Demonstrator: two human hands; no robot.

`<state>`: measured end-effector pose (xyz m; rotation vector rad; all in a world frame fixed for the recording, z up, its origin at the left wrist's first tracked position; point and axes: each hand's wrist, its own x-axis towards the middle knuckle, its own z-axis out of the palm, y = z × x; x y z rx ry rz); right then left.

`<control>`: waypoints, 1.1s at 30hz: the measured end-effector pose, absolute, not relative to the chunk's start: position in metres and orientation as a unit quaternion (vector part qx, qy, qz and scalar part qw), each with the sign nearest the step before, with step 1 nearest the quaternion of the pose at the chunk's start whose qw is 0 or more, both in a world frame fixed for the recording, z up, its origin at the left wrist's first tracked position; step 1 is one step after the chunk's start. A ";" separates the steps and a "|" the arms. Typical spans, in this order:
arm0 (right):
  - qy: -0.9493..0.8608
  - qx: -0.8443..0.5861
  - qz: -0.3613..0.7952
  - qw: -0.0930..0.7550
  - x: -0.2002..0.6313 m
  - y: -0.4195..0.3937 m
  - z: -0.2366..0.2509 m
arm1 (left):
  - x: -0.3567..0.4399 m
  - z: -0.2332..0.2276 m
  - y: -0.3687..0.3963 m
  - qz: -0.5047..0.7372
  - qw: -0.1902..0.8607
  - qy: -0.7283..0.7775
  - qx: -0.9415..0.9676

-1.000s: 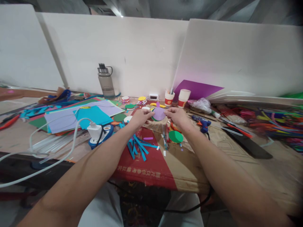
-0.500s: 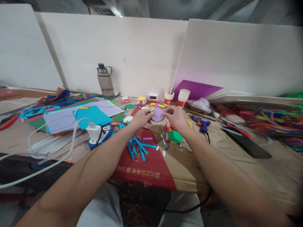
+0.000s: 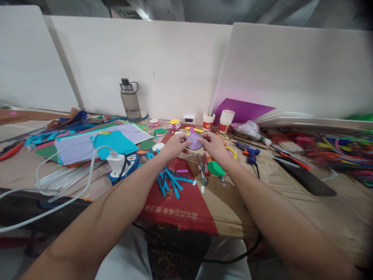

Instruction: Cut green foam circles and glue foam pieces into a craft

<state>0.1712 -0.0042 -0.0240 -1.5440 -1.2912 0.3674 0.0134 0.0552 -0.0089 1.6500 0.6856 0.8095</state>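
Now | both hands [image 3: 194, 144] pinch purple disc [image 3: 195, 140] | box text unreadable

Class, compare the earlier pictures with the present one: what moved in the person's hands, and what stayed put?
Both hands, left hand and right hand, keep pinching the purple paper circle; the right edged slightly leftward. The green circle and blue strips stayed put.

Table [image 3: 294, 196]: brown surface, cluttered. Flattened red-and-brown cardboard [image 3: 186, 206] lies at the front centre, bearing blue paper strips [image 3: 169, 182] and a green paper disc [image 3: 215, 169]. Coloured paper sheets [image 3: 99, 144] lie stacked at left, a water bottle [image 3: 130, 100] stands at the back, two paper cups [image 3: 217, 120] beside it. A blue glue gun [image 3: 249, 151] lies right of centre; far right, blurred, probably pipe cleaners [image 3: 344, 153].
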 end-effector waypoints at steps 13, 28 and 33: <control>-0.515 -0.599 0.214 0.575 0.166 -0.006 -0.022 | 0.012 -0.003 0.047 0.349 0.590 0.303 0.662; -0.487 -0.570 0.271 0.603 0.158 -0.013 -0.012 | 0.013 -0.013 0.052 0.309 0.603 0.311 0.666; -0.496 -0.580 0.310 0.567 0.156 -0.015 -0.010 | 0.012 -0.010 0.051 0.333 0.563 0.329 0.681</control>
